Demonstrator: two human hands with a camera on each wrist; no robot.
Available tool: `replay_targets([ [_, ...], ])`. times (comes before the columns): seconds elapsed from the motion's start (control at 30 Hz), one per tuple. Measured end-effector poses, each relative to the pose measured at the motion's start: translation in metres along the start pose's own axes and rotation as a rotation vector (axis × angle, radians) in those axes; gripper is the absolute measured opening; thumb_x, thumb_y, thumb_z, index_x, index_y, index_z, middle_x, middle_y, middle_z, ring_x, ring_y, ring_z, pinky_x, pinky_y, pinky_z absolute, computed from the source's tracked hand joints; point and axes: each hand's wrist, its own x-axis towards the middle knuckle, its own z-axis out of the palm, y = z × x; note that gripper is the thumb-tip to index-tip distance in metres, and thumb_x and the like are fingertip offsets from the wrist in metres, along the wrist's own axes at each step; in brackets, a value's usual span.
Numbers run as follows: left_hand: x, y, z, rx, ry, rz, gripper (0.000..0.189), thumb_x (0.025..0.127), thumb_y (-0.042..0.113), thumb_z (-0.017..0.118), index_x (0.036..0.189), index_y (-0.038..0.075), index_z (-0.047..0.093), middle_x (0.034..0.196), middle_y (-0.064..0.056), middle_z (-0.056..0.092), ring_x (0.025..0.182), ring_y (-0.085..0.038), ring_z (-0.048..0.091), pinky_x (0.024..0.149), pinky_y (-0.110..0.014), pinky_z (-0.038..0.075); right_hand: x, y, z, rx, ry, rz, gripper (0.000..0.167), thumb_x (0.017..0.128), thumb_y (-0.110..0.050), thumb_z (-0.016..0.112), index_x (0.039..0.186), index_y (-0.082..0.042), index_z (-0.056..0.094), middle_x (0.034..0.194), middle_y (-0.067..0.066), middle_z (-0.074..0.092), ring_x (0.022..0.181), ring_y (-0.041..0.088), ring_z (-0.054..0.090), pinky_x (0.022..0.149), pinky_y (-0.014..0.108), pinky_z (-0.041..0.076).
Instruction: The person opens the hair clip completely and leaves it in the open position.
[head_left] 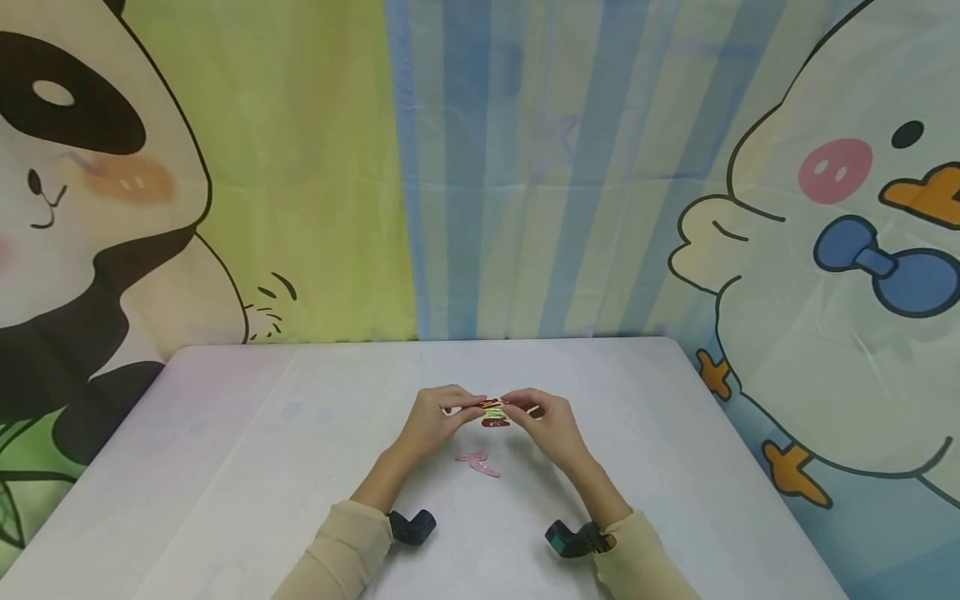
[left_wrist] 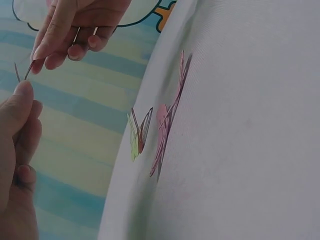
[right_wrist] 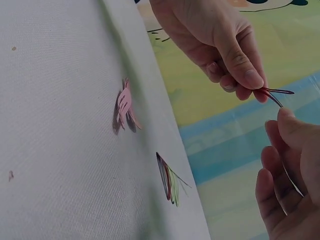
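Note:
A dark red snap hair clip [right_wrist: 272, 94] is held up above the table between both hands, its two metal arms spread apart. My left hand [head_left: 441, 417] pinches one end between thumb and forefinger. My right hand [head_left: 547, 425] pinches the tip of one arm from the other side. Just below the hands, green hair clips [left_wrist: 133, 142] and dark red hair clips [right_wrist: 164, 177] lie close together on the table. Nearer to me are several pink hair clips [head_left: 483, 467], partly overlapping.
The white table [head_left: 300, 500] reaches back to a curtain [head_left: 487, 208] printed with stripes, a panda and a white bird. A black wrist camera [head_left: 412, 527] sits on the left wrist and another wrist camera [head_left: 573, 540] on the right.

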Motion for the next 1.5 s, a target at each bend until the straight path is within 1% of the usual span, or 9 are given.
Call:
replay_targets([
  [0.13,0.000,-0.002,0.001,-0.024,-0.002,0.004,0.021,0.080,0.016,0.074,0.099,0.008,0.075,0.084,0.000,0.073,0.075,-0.006,0.064,0.062,-0.021,0.049,0.000,-0.001,0.000,-0.018,0.038,-0.042,0.014,0.086,-0.027,0.070,0.098,-0.020,0.073,0.092,-0.007,0.072,0.083,0.010,0.062,0.073,0.024,0.051],
  [0.33,0.000,-0.007,0.003,-0.044,-0.011,0.016,0.022,0.080,0.016,0.074,0.100,0.007,0.075,0.084,-0.001,0.073,0.074,-0.006,0.062,0.057,-0.021,0.047,0.000,0.000,-0.002,-0.051,0.056,-0.116,0.011,0.085,-0.023,0.071,0.094,-0.019,0.074,0.089,-0.006,0.072,0.080,0.009,0.062,0.070,0.024,0.051],
  [0.47,-0.001,-0.008,0.004,-0.037,-0.018,0.021,0.021,0.081,0.016,0.073,0.100,0.007,0.075,0.084,0.000,0.072,0.073,-0.007,0.061,0.056,-0.022,0.047,0.000,0.000,-0.003,-0.082,0.065,-0.141,0.008,0.084,-0.020,0.071,0.091,-0.019,0.075,0.085,-0.007,0.072,0.077,0.008,0.061,0.066,0.024,0.050],
  [0.63,-0.002,-0.007,0.003,-0.010,-0.034,-0.010,0.018,0.081,0.015,0.074,0.098,0.009,0.076,0.084,0.002,0.069,0.074,-0.007,0.060,0.058,-0.022,0.048,0.002,0.002,-0.001,-0.145,0.058,-0.123,0.006,0.082,-0.019,0.073,0.088,-0.020,0.076,0.082,-0.008,0.071,0.073,0.006,0.059,0.063,0.022,0.049],
  [0.8,-0.003,-0.008,0.003,0.033,-0.084,-0.056,0.018,0.081,0.014,0.075,0.098,0.010,0.076,0.086,0.005,0.068,0.077,-0.006,0.060,0.062,-0.024,0.050,0.001,0.004,0.001,-0.195,0.056,-0.101,0.005,0.080,-0.019,0.075,0.085,-0.019,0.076,0.080,-0.009,0.071,0.069,0.004,0.057,0.062,0.021,0.048],
  [1.03,-0.004,-0.010,0.004,0.082,-0.154,-0.072,0.020,0.082,0.013,0.074,0.101,0.009,0.075,0.090,0.001,0.070,0.082,-0.010,0.062,0.067,-0.036,0.053,0.001,0.009,0.002,-0.257,0.059,-0.093,0.005,0.079,-0.019,0.075,0.084,-0.017,0.076,0.078,-0.008,0.071,0.065,0.003,0.054,0.059,0.020,0.046],
  [1.1,-0.004,-0.010,0.004,0.095,-0.166,-0.084,0.020,0.082,0.013,0.074,0.102,0.010,0.075,0.090,0.001,0.070,0.082,-0.011,0.062,0.068,-0.037,0.053,0.001,0.012,0.003,-0.278,0.057,-0.094,0.005,0.079,-0.019,0.075,0.084,-0.017,0.076,0.079,-0.008,0.071,0.064,0.003,0.053,0.058,0.019,0.045],
  [1.33,-0.007,-0.013,0.006,0.127,-0.183,-0.114,0.019,0.081,0.014,0.075,0.100,0.012,0.075,0.091,0.003,0.071,0.085,-0.008,0.064,0.075,-0.033,0.053,0.002,0.020,0.004,-0.368,0.037,-0.122,0.007,0.078,-0.023,0.076,0.084,-0.019,0.076,0.079,-0.008,0.071,0.064,0.003,0.053,0.057,0.019,0.043],
  [1.5,-0.010,-0.019,0.010,0.154,-0.185,-0.121,0.017,0.080,0.016,0.076,0.098,0.014,0.076,0.089,0.006,0.072,0.082,-0.003,0.062,0.075,-0.028,0.052,0.003,0.026,0.005,-0.441,0.014,-0.147,0.009,0.077,-0.024,0.076,0.084,-0.019,0.076,0.079,-0.008,0.070,0.067,0.004,0.055,0.060,0.021,0.042],
])
